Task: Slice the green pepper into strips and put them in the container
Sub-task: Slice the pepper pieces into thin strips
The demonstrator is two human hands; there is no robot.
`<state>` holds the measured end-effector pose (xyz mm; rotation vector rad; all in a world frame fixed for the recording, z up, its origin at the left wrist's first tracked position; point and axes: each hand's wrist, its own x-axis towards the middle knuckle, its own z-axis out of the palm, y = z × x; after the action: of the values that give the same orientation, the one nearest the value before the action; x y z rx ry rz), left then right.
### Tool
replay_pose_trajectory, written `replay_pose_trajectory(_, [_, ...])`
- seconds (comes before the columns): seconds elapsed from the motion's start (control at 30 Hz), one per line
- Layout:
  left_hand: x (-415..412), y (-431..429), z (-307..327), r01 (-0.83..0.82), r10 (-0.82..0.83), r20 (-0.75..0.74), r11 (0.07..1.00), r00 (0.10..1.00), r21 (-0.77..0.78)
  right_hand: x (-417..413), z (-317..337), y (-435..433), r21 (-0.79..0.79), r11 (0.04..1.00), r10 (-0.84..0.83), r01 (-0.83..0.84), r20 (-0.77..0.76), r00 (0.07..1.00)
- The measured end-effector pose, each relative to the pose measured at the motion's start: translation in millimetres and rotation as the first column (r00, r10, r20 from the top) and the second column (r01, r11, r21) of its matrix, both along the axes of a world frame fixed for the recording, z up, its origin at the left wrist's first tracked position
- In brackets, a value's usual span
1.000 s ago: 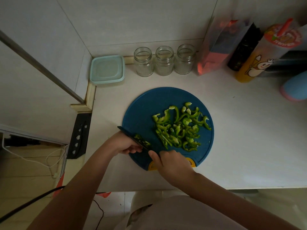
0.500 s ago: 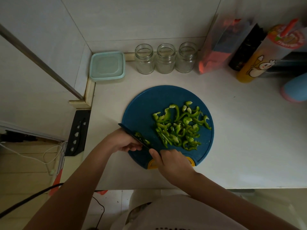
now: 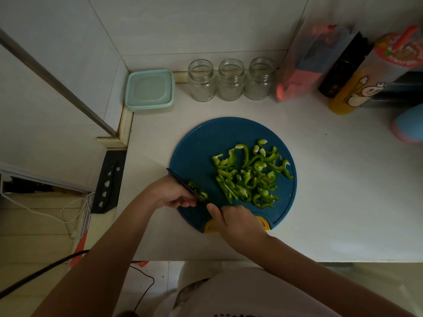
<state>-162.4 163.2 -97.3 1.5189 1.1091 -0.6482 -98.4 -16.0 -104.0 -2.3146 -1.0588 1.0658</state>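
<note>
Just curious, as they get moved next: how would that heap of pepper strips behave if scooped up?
The pepper strips look thin and curled, so probably light and bendy. Loose on the cutting board, they would likely scatter when pushed.

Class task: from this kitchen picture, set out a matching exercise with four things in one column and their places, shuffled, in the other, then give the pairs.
1 pepper strips
2 container
3 jars
4 knife

A in a row by the back wall
B gripped by the right hand
C piled on the blue board
D back left corner of the counter

Pairs: 1-C, 2-D, 3-A, 4-B
</note>
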Motion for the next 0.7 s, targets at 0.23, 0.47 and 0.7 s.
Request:
replay_pose_trajectory(0.23, [0, 1, -3, -0.021, 0.021, -0.010, 1.000, 1.000, -0.010, -5, 1, 5, -0.016, 0.999, 0.035, -0.035, 0.000, 0.999])
replay_pose_trajectory(0.47, [0, 7, -3, -0.033, 0.033, 0.003, 0.998, 0.999, -0.061, 3, 2, -3, -0.011, 0.986, -0.161, 0.165, -0.281, 0.946])
replay_pose_trajectory(0.7, [0, 7, -4, -0.053, 0.054, 0.007, 0.995, 0.999, -0.085, 8, -8, 3, 0.050, 0.959, -0.255, 0.281, -0.293, 0.922])
